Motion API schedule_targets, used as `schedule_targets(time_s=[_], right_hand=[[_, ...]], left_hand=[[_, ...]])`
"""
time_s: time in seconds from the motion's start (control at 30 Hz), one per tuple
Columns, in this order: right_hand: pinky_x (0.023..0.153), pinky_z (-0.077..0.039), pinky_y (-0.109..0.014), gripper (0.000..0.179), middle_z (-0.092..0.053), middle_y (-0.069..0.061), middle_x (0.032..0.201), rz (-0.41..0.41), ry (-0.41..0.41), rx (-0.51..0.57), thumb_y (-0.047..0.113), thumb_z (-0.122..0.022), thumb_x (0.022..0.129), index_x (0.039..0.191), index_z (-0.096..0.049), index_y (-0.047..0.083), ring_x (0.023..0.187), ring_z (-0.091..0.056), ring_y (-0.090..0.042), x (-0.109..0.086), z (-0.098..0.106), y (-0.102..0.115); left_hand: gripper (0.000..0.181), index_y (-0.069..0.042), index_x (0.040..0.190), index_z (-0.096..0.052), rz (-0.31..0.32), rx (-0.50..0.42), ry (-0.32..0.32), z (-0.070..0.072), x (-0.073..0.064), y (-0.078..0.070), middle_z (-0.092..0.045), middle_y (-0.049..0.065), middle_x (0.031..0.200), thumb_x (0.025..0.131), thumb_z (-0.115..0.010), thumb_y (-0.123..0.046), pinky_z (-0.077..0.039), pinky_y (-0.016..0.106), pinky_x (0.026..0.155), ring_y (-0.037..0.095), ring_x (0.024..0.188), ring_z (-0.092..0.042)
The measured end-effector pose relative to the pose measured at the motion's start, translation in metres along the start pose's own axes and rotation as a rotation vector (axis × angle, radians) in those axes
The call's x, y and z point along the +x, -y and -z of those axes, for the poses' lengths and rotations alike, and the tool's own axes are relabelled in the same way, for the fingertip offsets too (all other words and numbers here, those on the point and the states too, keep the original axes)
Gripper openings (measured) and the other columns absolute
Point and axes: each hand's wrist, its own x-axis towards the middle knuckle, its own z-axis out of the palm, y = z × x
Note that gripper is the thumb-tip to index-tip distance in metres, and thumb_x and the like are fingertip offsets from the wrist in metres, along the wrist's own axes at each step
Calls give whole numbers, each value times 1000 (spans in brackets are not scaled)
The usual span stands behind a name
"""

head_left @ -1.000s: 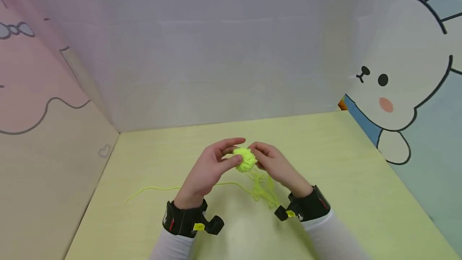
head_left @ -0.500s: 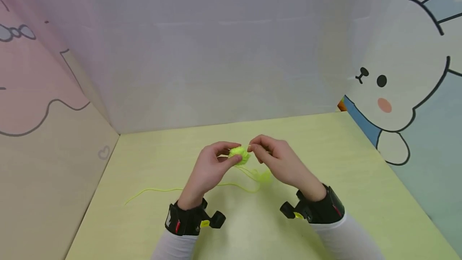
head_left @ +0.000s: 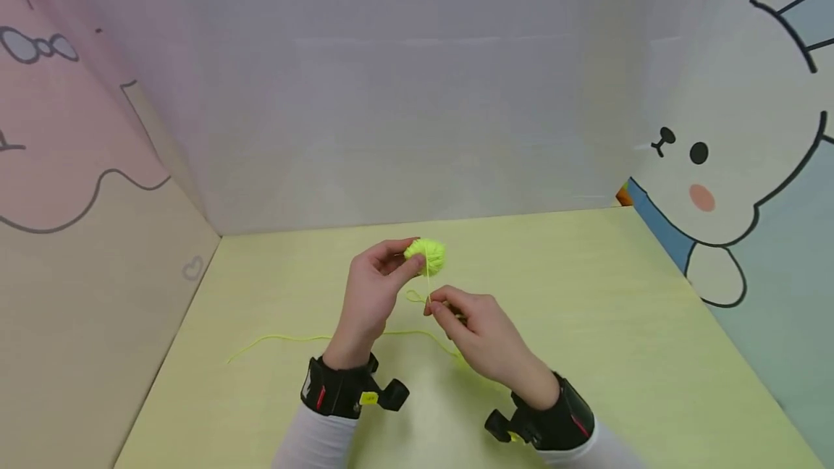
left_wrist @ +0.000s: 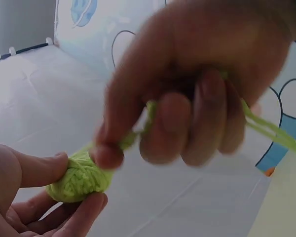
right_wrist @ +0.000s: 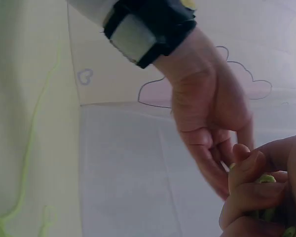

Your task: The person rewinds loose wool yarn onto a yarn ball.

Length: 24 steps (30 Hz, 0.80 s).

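Note:
A small neon-yellow ball of yarn (head_left: 431, 255) is gripped between the thumb and fingers of my left hand (head_left: 370, 292). In the left wrist view the ball (left_wrist: 81, 180) shows strands wound across it. My right hand (head_left: 485, 335) lies nearer to me and to the right, pinching the yarn strand (head_left: 428, 282) that runs down from the ball. Its curled fingers (left_wrist: 167, 123) also hold some yarn, seen in the left wrist view. A few loops of yarn show between the right fingers in the right wrist view, where the ball is hidden.
A loose length of yarn (head_left: 280, 337) trails over the pale yellow tabletop (head_left: 313, 404) to the left. A grey-white wall (head_left: 404, 129) stands behind the table, with cartoon-printed panels (head_left: 704, 187) at both sides. Each wrist wears a black strap with a camera.
My right hand has moved from beside the ball down toward me, drawing a strand taut across it. The left hand has raised the ball slightly and shifted a little left.

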Motion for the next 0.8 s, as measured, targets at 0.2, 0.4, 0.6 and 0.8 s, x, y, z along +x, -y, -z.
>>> schedule_targets(time_s=[0.2,0.4,0.6,0.8], right_hand=[[45,-31,-21,20,-48,6,61,-78,6,78,26,-50,106,98,-67,23,45,-38,-9,3,-16,-18],[48,-31,-23,19,-48,2,65,-154,30,172,24,-48,107,102,-66,20,50,-38,-12,8,-17,-36],[51,-33,-25,19,-47,-3,64,-171,16,207,22,-48,107,104,-65,14,51,-39,-16,12,-5,-47],[49,-33,-26,19,-50,-4,68,-168,-12,132,25,-48,107,103,-66,18,51,-40,-18,21,15,-47]], left_hand=[[23,5,112,-65,55,-205,14,-1,-3,-8,-68,11,112,90,-70,-3,-59,34,81,25,94,-67],[23,4,114,-63,115,-207,131,1,-7,-14,-68,8,107,93,-67,-5,-58,31,82,22,93,-65],[33,5,120,-65,86,-63,269,6,-7,-13,-68,15,110,93,-70,-14,-56,27,81,24,94,-64],[23,-10,115,-71,77,217,335,11,-4,-7,-70,8,103,94,-70,-19,-56,32,74,22,86,-65]])
